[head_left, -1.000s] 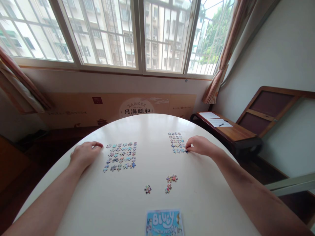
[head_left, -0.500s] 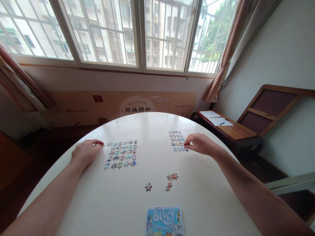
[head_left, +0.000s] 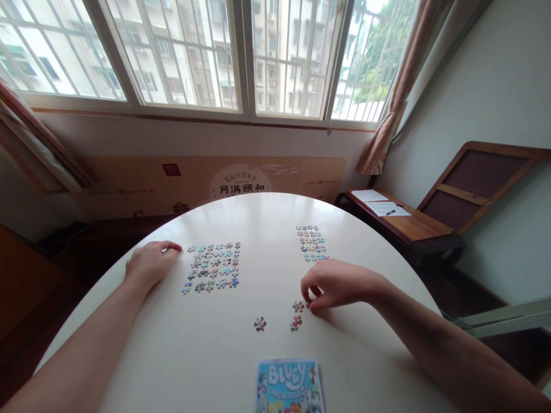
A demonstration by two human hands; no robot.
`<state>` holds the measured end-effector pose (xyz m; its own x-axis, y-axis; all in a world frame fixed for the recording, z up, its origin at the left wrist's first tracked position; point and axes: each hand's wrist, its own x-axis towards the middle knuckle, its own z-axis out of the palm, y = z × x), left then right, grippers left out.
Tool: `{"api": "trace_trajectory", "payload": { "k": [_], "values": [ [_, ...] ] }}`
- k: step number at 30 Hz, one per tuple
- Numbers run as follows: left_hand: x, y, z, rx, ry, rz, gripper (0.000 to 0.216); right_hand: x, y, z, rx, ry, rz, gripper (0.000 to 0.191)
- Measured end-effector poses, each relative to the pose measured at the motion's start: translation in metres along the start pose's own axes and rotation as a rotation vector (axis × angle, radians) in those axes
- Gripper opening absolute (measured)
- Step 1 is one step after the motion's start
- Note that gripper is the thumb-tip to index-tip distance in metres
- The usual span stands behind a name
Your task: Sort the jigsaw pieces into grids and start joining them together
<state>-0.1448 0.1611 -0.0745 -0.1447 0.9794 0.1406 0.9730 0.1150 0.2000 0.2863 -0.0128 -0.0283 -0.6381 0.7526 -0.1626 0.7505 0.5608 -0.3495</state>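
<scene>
Head view: left hand [head_left: 150, 264] loosely curled—right hand [head_left: 342, 282] by knobbly pieces [head_left: 298, 307], grip unclear.

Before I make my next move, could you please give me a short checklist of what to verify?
1. Left hand beside the left puzzle rows: ok.
2. Right hand at the loose pieces: ok.
3. Right hand's grip closed on a piece: cannot tell, the contact is too small to make out.
4. Loose pieces in one pile: not ok, the leftmost cluster lies apart.
5. Picture card wholly in view: not ok, the frame cuts off its near edge.
</scene>
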Motion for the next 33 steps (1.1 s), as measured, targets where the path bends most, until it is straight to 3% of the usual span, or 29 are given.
{"api": "trace_trajectory", "payload": {
  "k": [9,14,33],
  "values": [
    [-0.003,0.003,-0.003,-0.009,-0.018,-0.014,0.037,-0.005,0.026,-0.015,-0.065,0.11,0.222,0.017],
    [-0.002,0.002,-0.002,-0.018,0.0,0.001,0.036,-0.002,0.036,-0.012,-0.071,0.165,0.197,0.008],
    [-0.002,0.002,-0.003,-0.018,-0.003,0.01,0.037,0.006,0.053,-0.002,-0.009,0.29,0.121,0.016]
  ]
}}
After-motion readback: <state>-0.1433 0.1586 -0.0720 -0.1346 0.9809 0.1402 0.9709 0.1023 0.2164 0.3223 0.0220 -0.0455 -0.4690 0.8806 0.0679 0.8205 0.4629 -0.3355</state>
